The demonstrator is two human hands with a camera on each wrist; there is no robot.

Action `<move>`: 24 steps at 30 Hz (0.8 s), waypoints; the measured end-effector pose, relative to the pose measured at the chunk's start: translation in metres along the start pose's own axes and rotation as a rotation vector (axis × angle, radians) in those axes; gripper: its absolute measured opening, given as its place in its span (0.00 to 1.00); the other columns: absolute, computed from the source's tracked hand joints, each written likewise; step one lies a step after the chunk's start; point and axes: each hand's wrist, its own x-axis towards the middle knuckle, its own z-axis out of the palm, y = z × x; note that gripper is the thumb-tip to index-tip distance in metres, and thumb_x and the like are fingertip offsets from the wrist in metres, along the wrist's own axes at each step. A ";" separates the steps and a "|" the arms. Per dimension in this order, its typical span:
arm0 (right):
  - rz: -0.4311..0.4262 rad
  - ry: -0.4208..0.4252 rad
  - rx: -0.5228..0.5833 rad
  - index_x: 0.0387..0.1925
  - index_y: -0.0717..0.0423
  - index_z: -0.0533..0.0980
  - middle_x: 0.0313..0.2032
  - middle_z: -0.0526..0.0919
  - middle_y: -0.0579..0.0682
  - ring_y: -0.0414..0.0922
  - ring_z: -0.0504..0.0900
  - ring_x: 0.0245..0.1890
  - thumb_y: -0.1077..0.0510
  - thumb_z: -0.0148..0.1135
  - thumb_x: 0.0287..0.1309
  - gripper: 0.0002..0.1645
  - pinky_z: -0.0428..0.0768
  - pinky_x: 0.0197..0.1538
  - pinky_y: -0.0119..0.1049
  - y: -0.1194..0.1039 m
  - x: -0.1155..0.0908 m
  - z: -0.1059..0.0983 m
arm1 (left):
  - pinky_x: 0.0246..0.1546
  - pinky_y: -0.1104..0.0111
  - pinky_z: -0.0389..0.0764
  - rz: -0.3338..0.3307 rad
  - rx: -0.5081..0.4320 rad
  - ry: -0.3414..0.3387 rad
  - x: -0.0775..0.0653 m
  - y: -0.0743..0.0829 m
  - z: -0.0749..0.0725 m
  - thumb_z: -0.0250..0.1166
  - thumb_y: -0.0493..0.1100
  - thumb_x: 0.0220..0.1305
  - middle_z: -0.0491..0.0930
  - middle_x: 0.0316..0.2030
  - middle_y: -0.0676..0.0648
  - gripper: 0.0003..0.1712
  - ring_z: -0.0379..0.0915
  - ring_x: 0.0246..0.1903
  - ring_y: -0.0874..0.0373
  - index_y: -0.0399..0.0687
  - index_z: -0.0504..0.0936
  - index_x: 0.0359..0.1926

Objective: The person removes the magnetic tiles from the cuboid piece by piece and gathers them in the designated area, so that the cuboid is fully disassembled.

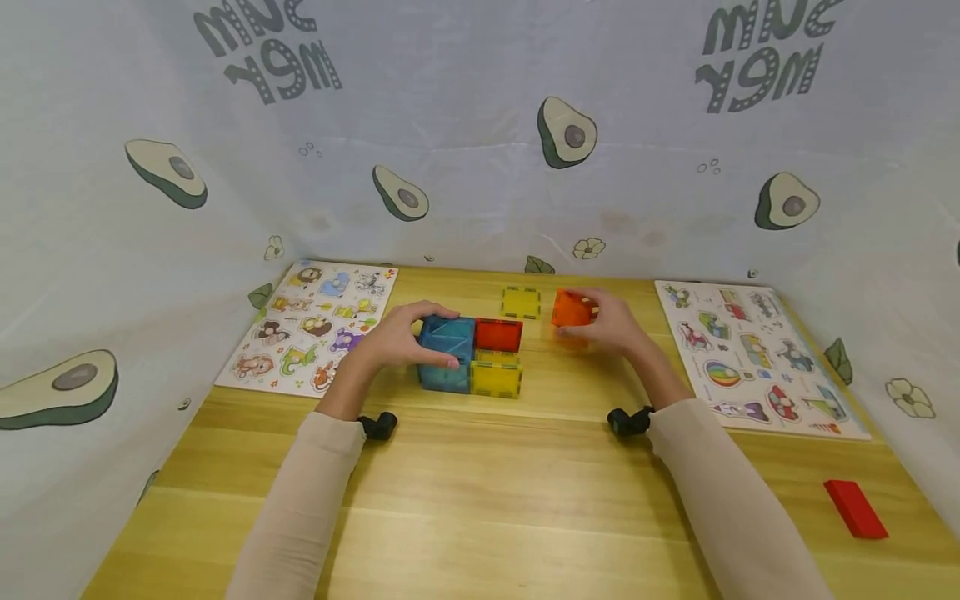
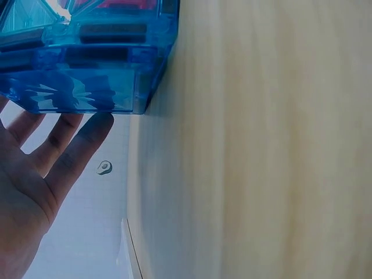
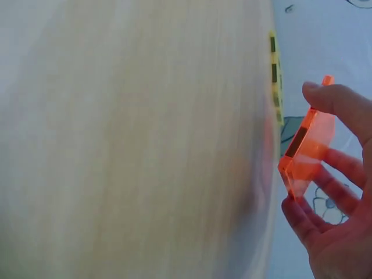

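Note:
My left hand (image 1: pixel 393 337) spans a blue see-through magnetic-tile block (image 1: pixel 453 333), its thumb across the near side and its fingers on the far side. In the left wrist view, fingertips touch one face of the blue block (image 2: pixel 87 87). A red tile piece (image 1: pixel 498 335) and a yellow tile piece (image 1: pixel 497 379) adjoin the block's right side. My right hand (image 1: pixel 611 323) pinches an orange magnetic tile (image 1: pixel 572 308) above the table, right of the block. The right wrist view has the orange tile (image 3: pixel 308 148) tilted between thumb and fingers.
A yellow tile (image 1: pixel 521 302) lies flat behind the red piece. Picture boards lie at left (image 1: pixel 300 333) and right (image 1: pixel 757 358) on the wooden table (image 1: pixel 510 500). A red block (image 1: pixel 856 508) is at the right front. A printed curtain (image 1: pixel 480 125) hangs behind.

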 end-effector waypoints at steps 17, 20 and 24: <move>-0.014 -0.112 -0.135 0.73 0.61 0.67 0.75 0.61 0.67 0.67 0.60 0.74 0.50 0.66 0.66 0.39 0.60 0.76 0.63 0.018 0.027 0.001 | 0.66 0.46 0.75 -0.014 -0.020 0.010 -0.001 0.004 0.001 0.83 0.62 0.45 0.76 0.67 0.53 0.42 0.70 0.65 0.49 0.69 0.80 0.64; -0.008 -0.133 -0.144 0.74 0.61 0.66 0.77 0.59 0.67 0.68 0.56 0.76 0.52 0.63 0.67 0.38 0.56 0.77 0.65 0.017 0.029 0.001 | 0.66 0.46 0.75 -0.013 -0.018 0.008 0.000 0.003 0.001 0.83 0.62 0.46 0.76 0.67 0.53 0.43 0.70 0.65 0.49 0.69 0.79 0.65; -0.012 -0.143 -0.140 0.74 0.60 0.65 0.78 0.56 0.66 0.68 0.54 0.77 0.54 0.62 0.66 0.38 0.54 0.78 0.66 0.015 0.029 0.001 | 0.66 0.46 0.75 -0.016 -0.015 0.006 0.000 0.002 0.001 0.83 0.62 0.46 0.76 0.67 0.54 0.43 0.70 0.66 0.48 0.69 0.79 0.65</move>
